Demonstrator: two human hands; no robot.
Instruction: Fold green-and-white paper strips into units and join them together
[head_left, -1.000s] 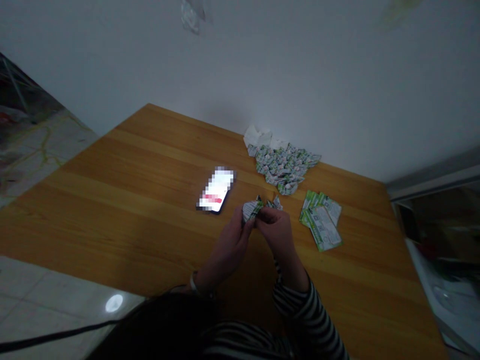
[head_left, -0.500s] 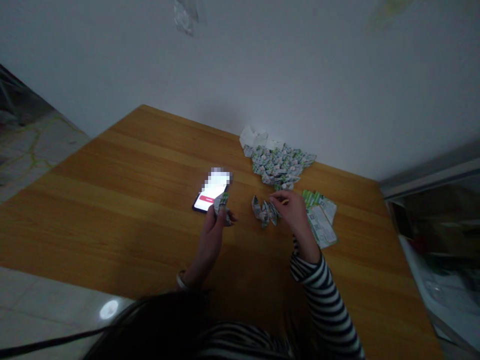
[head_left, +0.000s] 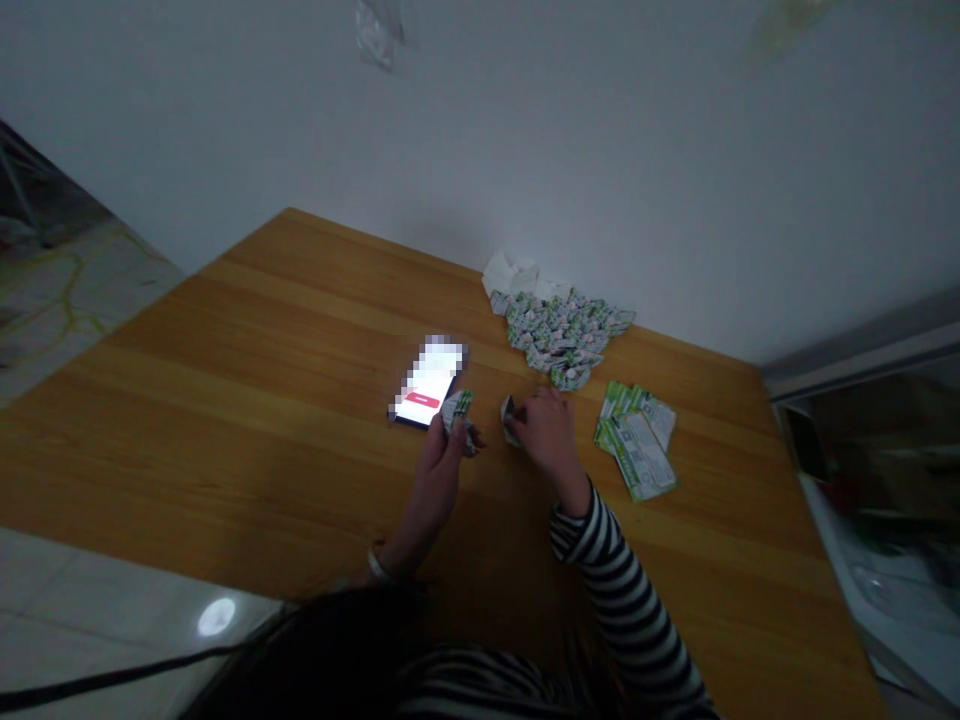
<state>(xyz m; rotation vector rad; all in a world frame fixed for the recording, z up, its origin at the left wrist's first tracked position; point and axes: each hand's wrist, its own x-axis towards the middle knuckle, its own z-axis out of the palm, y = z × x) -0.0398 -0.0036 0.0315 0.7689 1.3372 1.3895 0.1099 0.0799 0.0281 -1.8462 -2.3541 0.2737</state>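
Because the folded green-and-white paper piece (head_left: 456,410) is light and crushable, the left hand (head_left: 436,468) pinches its edge; the half-closed right hand (head_left: 547,437) touches a second folded piece (head_left: 509,420), grip unclear.

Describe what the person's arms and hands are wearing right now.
Both hands are bare, with no gloves. The right hand comes out of a black-and-white striped sleeve. The left hand has a pale band at its wrist.

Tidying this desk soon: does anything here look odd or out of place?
The crumpled white paper at the back of the heap of folded green-printed paper pieces stands out: it lies unfolded, unlike the rest.
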